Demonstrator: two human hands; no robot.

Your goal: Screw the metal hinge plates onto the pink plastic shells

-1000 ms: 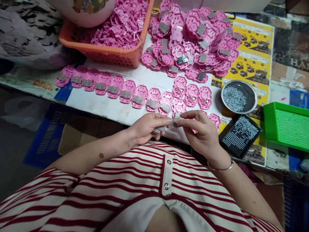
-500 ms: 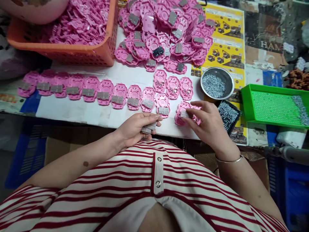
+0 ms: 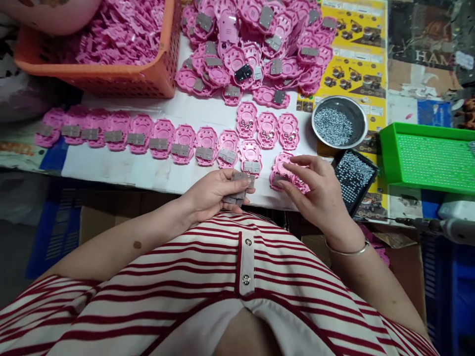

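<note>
My left hand is closed on several flat grey plates, pinned between thumb and fingers near the table's front edge. To its right, my right hand hovers over a pink plastic shell with thumb and fingers apart. A grey plate lies in the lower part of that shell, close to the thumb tip. Another pink shell, partly hidden, sits beneath my right fingers. Left of these, a pink shell has a grey plate across its lower end.
A row of pink shells with grey plates runs leftward. Behind are a heap of shells and an orange basket of pink parts. Rightward stand a metal bowl of screws, a black tray and a green tray.
The grey plate between my right fingers has moved down into the pink shell, and the fingers have parted from it. My left hand has shifted slightly right with its plates spread more.
</note>
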